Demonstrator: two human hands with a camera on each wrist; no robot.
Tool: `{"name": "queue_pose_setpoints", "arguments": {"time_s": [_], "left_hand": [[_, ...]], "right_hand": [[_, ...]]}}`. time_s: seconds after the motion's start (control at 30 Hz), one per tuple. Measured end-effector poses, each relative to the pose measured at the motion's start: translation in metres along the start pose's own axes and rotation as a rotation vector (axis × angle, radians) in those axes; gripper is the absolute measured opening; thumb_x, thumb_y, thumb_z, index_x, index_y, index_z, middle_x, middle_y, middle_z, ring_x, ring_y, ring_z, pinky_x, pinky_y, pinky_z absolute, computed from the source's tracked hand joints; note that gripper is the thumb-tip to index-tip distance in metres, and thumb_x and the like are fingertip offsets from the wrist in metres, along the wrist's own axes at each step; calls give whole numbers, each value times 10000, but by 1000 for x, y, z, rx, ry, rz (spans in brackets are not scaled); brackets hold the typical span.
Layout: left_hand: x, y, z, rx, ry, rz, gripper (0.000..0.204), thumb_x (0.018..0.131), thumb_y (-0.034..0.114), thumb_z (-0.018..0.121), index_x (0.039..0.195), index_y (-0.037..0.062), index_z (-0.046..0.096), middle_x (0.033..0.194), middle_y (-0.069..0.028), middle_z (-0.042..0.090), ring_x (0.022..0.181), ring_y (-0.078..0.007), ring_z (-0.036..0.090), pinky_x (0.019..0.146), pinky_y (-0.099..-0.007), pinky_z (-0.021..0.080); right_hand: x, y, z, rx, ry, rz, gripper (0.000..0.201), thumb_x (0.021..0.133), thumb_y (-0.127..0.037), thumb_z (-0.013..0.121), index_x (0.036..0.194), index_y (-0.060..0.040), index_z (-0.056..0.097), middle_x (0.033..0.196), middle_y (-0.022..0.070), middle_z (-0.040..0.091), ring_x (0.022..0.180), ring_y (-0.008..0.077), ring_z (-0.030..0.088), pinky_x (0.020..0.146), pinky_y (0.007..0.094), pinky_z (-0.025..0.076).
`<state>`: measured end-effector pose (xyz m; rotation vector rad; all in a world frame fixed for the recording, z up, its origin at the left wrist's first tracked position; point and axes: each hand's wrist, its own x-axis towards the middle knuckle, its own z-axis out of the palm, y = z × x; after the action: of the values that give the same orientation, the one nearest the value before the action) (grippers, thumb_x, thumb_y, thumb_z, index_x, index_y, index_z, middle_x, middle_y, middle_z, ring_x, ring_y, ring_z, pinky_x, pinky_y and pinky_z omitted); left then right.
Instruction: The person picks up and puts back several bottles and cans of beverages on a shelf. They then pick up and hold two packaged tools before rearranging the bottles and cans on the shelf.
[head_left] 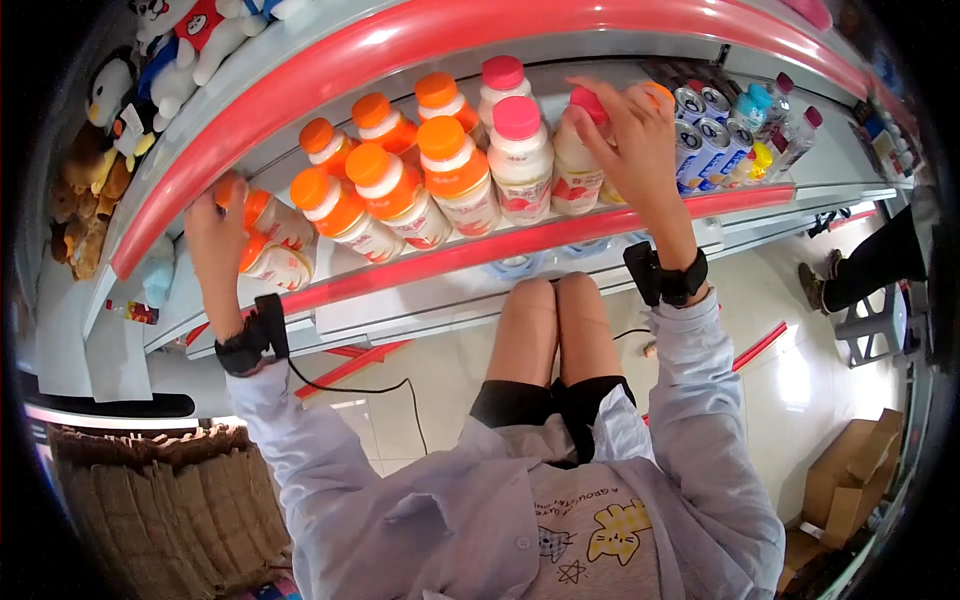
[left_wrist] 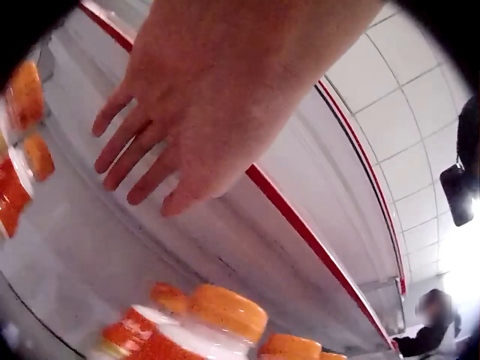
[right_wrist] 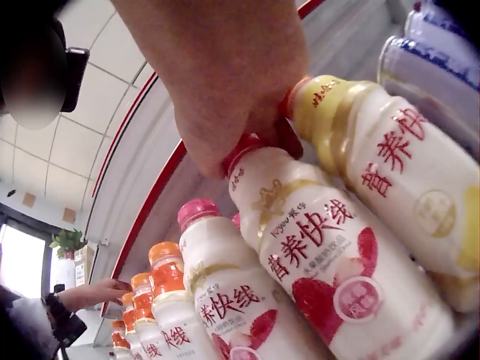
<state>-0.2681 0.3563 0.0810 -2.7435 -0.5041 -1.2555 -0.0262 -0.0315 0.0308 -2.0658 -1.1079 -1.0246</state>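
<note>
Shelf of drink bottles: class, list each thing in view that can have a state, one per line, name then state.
Left hand: fingers straight, open, reaching along the shelf, holding nothing.
Right hand: fingers on a bottle's pink cap.
Pink-capped bottle: capped, upright, touched at the top.
Orange-capped bottles: capped, standing in rows.
Yellow-labelled bottle: capped, upright beside the held one.
Cans: upright, unopened as far as visible.
Shelf: stocked.

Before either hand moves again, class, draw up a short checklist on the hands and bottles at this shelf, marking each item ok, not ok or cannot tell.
1. Right hand grips the red-capped bottle by its cap: ok.
2. Left hand is free, fingers straight: ok.
3. Left hand touches an orange-capped bottle: cannot tell.
4. Front-row bottles stand behind the red shelf rail: ok.
5. Cans clear of the right hand: ok.
</note>
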Motion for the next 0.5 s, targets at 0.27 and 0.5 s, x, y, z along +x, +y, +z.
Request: {"name": "queue_pose_setpoints", "arguments": {"time_s": [0.27,0.5], "left_hand": [[-44,-62,15,-134,-111,-376,376,902,371,602,1005,9,613,848,-186,636,849,-348,623,765,-388,459],[-32,21,20,-171,-150,-284,350,920,371,577,923,21,585,800,-181,638,785,-363,637,698,-405,471]], "right_hand": [[2,-3,-1,7,7,-6,299,851,-284,641,1107,-128,648,726,61,626,771,230,558,894,372,364],[2,-2,1,-23,-12,-3,306,855,-288,636,1116,-128,644,796,71,641,782,236,559,900,381,366]]}}
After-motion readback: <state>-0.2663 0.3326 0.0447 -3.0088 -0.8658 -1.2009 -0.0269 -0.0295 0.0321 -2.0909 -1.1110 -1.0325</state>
